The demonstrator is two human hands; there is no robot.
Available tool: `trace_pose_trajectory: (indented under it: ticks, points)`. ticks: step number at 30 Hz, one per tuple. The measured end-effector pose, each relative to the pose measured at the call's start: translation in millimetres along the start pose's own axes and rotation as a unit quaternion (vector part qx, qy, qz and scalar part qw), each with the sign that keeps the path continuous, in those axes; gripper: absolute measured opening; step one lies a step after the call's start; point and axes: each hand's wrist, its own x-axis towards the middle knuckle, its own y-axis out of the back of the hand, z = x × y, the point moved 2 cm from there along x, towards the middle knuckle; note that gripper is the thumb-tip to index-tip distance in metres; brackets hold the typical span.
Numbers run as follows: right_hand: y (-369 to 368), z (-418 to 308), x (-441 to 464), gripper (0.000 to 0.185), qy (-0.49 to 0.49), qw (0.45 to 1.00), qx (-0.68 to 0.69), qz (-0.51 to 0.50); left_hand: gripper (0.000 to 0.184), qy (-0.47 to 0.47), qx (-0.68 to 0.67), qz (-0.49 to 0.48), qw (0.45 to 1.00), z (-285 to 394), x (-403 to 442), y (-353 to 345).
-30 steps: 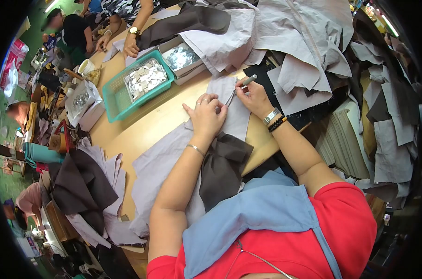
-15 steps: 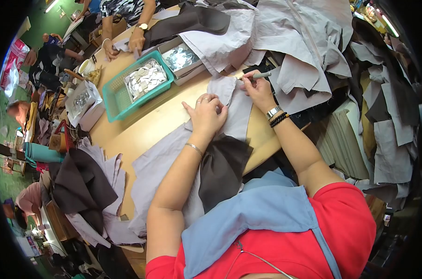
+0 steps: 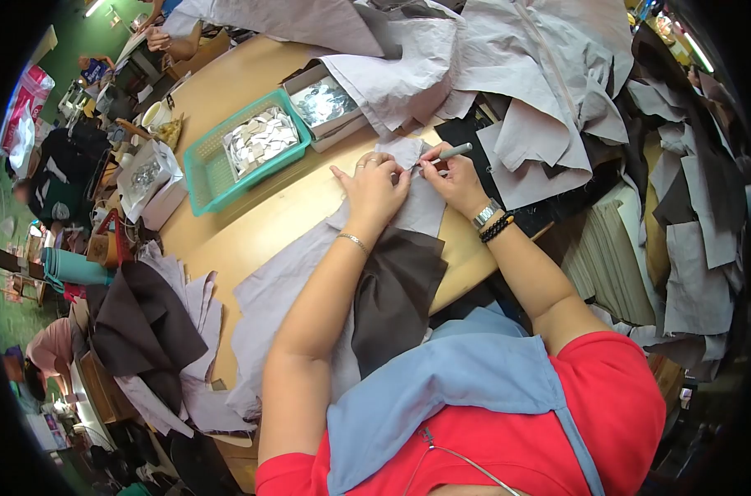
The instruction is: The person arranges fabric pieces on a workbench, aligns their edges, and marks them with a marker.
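Observation:
My right hand (image 3: 455,183) is closed around a grey pen (image 3: 455,152). The pen's tip end points left, low over a light grey cloth piece (image 3: 421,205) on the table. Close beside it, my left hand (image 3: 374,193) bears on the same cloth, with thumb and forefinger drawn together at its edge and the little finger sticking out. Part of the cloth is hidden under my hands. Below my left wrist lies a dark brown cloth piece (image 3: 396,289), over more light grey cloth (image 3: 280,285).
A teal basket (image 3: 195,178) holds small pale pieces. Beside it stands a cardboard box (image 3: 342,126) with shiny pieces. Large grey cloths (image 3: 541,74) are heaped at the far right. Dark cloth (image 3: 148,331) lies at the left. Another person's hand (image 3: 162,38) shows at the far edge.
My right hand has moved slightly down and left with the pen, nearer my left hand. Across the table, the person's hands have pulled back and a large grey cloth has swung into view.

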Motion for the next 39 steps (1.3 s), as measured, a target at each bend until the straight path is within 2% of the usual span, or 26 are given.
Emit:
trace_pose_trajectory:
  ticks: [6,9,18,21,24,27,34,37,39]
  points:
    - [0.3,-1.3,-0.1,0.012,0.045,0.997,-0.055,-0.009,0.019,0.035,-0.048,0.006,0.998,1.2,-2.2,-1.2]
    - [1.2,0.0,0.5,0.013,0.02,0.998,-0.067,0.003,0.017,0.035,-0.06,0.01,0.997,1.7,-4.6,-0.8]
    - [3.3,9.0,6.4,0.011,0.03,0.997,-0.071,0.028,0.016,0.029,-0.056,0.033,0.997,-0.9,-9.0,-5.2]
    - [1.9,13.0,7.5,0.01,-0.034,0.999,0.005,0.036,0.016,0.029,-0.053,0.034,0.998,-0.8,-11.1,-5.1]
    - [1.4,16.4,10.7,0.01,-0.005,0.999,-0.002,0.039,0.016,0.028,-0.05,0.033,0.998,-1.4,-9.4,-5.0]
    - [2.3,11.4,10.8,0.01,-0.084,0.995,0.026,0.048,0.017,0.026,-0.046,0.032,0.998,-0.7,-12.7,-4.3]
    - [6.0,6.2,12.6,0.011,-0.146,0.982,0.09,0.081,0.017,0.022,-0.039,0.043,0.998,-2.1,-13.1,-6.0]
    - [5.5,15.1,9.5,0.011,-0.156,0.973,0.147,0.09,0.016,0.037,-0.04,0.031,0.998,2.1,-8.4,-1.3]
    - [4.9,12.7,6.8,0.011,-0.125,0.981,0.128,0.07,0.016,0.042,-0.042,0.024,0.998,5.3,-2.7,1.0]
